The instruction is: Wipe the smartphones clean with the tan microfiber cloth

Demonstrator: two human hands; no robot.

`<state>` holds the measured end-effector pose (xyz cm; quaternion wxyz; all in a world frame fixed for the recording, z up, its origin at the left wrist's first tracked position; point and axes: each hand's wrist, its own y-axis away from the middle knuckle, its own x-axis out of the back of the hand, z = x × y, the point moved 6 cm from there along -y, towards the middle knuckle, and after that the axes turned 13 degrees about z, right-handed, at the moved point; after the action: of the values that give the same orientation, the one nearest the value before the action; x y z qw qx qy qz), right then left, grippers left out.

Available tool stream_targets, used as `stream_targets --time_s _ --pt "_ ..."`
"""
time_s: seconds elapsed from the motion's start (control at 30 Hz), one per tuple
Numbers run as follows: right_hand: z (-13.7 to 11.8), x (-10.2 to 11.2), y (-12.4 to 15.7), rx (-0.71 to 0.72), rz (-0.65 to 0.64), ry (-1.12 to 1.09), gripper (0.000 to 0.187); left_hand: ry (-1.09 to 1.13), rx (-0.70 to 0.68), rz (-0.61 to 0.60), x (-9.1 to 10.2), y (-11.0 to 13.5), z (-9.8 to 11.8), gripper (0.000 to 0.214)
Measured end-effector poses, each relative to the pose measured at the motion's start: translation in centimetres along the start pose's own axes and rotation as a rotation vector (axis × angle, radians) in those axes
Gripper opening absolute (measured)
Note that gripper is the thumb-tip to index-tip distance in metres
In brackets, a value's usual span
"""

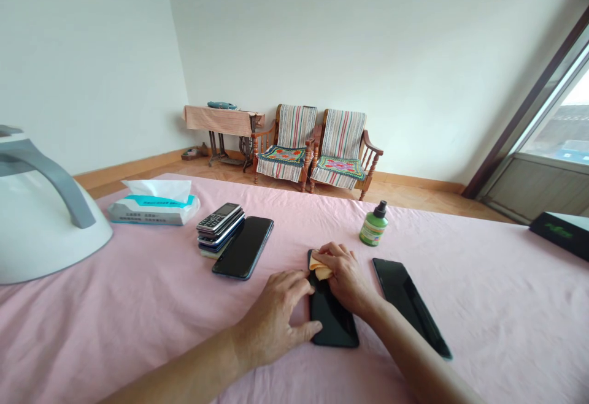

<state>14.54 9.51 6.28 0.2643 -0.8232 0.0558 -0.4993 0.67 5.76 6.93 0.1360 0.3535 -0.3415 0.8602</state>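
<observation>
A black smartphone [332, 318] lies flat on the pink cloth in front of me. My right hand [344, 272] is closed on a folded yellow cleaning cloth [321, 265] and presses it onto the upper part of the screen. At the phone's left side, my left hand [275, 318] holds it steady, thumb over the lower left edge and curled fingers against the upper left edge. A second dark smartphone [409, 303] lies to the right, beside my right forearm. Beyond my hands stands a green spray bottle [373, 226] with a black top.
To the left, another smartphone [243, 246] lies against a stack of phones [221, 226] topped by a keypad phone. Farther left are a tissue pack [154, 211] and a white kettle [46, 226] with a grey handle. A black box [561, 232] sits at the right edge of the pink tablecloth [151, 306].
</observation>
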Motion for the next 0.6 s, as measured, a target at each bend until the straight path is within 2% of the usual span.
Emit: stream_targets --time_s 0.23,0.43,0.6 --pt "-0.08 0.0 0.01 0.012 0.041 -0.025 0.055 0.001 0.002 -0.01 0.04 0.05 -0.23 0.039" --pt "-0.44 0.32 0.79 0.015 0.097 -0.092 0.031 0.02 -0.016 0.023 0.49 -0.01 -0.77 0.035" --pt "-0.87 0.31 0.6 0.019 0.105 -0.061 0.041 0.01 -0.021 0.024 0.6 -0.04 -0.76 0.038"
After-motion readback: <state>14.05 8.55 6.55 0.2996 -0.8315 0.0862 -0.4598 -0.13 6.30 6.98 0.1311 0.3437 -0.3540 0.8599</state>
